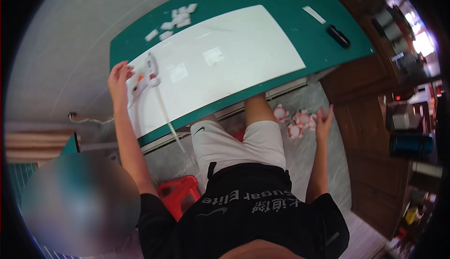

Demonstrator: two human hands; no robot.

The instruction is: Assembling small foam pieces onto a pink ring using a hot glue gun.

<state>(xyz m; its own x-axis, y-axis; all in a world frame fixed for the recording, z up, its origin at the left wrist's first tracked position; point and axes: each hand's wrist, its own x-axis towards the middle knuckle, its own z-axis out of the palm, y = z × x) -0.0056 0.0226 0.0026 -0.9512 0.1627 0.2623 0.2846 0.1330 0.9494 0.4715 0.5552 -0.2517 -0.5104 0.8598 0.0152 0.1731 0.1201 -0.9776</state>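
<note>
A white hot glue gun (151, 71) with an orange trigger lies on the left part of a white board (234, 38). A long translucent glue stick (167, 117) runs out of its back, past the table's near edge. Just left of the gun, my left hand (120, 75) hovers with loosely bent fingers, apparently empty. My right hand (323, 124) is out past the near side of the table, low on the right, its fingers spread. It is nearest to several round pink-and-white pieces (295, 120) that seem to lie on the floor; contact cannot be made out.
Small white pieces (180, 17) are scattered on the green table (290, 1) beyond the board. A white strip (314, 15) and a black case (338, 36) lie at the far right. A red stool (178, 191) stands at my left, and brown cabinets (375, 151) line the right.
</note>
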